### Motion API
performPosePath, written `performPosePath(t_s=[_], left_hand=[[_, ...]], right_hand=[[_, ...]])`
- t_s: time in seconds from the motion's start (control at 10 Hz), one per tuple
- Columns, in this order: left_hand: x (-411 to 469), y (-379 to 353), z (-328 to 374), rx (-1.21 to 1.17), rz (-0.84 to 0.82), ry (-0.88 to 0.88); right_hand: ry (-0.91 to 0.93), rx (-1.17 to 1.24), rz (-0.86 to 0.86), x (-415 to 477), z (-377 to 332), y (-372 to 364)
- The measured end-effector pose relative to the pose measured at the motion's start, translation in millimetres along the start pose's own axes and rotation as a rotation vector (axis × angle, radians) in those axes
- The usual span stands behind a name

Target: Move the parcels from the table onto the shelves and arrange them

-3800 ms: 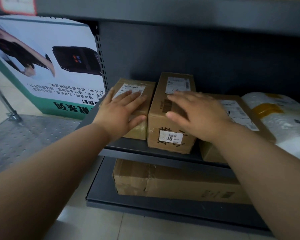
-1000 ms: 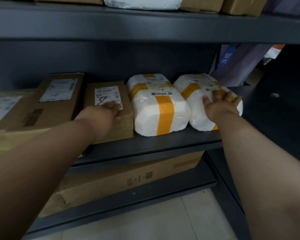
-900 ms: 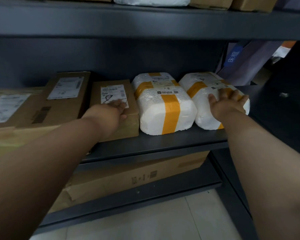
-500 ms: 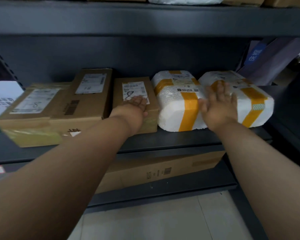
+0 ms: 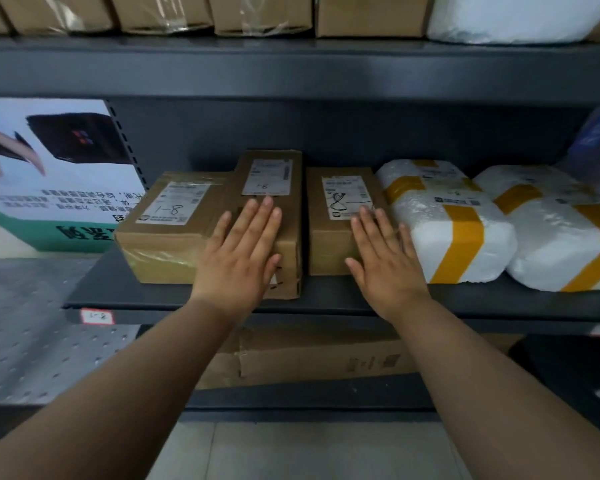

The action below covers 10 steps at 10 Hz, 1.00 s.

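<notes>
A row of parcels lies on the dark grey shelf [image 5: 326,299]. From the left: a low brown box [image 5: 160,233] marked 1-8, a long brown box [image 5: 274,174], a smaller brown box [image 5: 329,237] with a handwritten 8, and two white foam parcels [image 5: 444,220] [image 5: 561,237] bound with yellow tape. My left hand [image 5: 241,254] rests flat with straight fingers on the near end of the long box. My right hand [image 5: 383,258] lies flat across the right part of the smaller box, its outer edge against the first foam parcel.
The shelf above [image 5: 291,64] carries several brown boxes and a white parcel. A large flat carton [image 5: 309,358] sits on the bottom shelf. A poster [image 5: 49,174] stands to the left, above a perforated metal surface [image 5: 32,341]. Tiled floor [image 5: 291,452] lies below.
Both hands have shifted left along the row: the left from the smaller box onto the long box, the right from the foam parcels onto the smaller box. The view has swung left.
</notes>
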<state>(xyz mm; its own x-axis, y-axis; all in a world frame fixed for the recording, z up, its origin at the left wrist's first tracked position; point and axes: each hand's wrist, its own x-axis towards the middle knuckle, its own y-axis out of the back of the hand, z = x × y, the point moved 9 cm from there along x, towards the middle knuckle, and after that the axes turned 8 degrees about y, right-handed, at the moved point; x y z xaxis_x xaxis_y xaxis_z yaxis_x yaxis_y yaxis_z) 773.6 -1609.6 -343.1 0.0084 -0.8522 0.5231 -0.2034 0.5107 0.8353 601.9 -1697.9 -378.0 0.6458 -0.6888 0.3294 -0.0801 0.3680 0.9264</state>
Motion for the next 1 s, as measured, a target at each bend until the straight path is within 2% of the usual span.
performPosePath(t_s=[0.1,0.2,0.3,0.4,0.5,0.6,0.8,1.0], left_hand=[[3,-2,2,-0.015,0.101,-0.018],[3,0,3,-0.051,0.157,-0.035],[-6,6,-10,-0.076,0.176,-0.033],[-23,1,-49,-0.039,0.126,0.029],[-36,-18,-87,-0.035,0.024,0.077],[-37,-36,-101,-0.062,-0.069,0.079],[-20,-50,-101,-0.135,-0.163,0.107],[-18,-35,-105,-0.239,-0.091,0.089]], right_hand=[[-0.035,0.015,-0.075,12,5,-7],[-0.041,-0.009,-0.074,16,4,-4],[-0.07,-0.091,0.049,12,9,13],[-0.239,-0.082,0.147,-5,38,28],[-0.372,-0.007,0.059,-20,64,13],[-0.385,-0.015,-0.033,-18,68,-2],[-0.401,-0.042,-0.079,-13,66,-4],[-0.371,-0.018,-0.02,-11,56,9]])
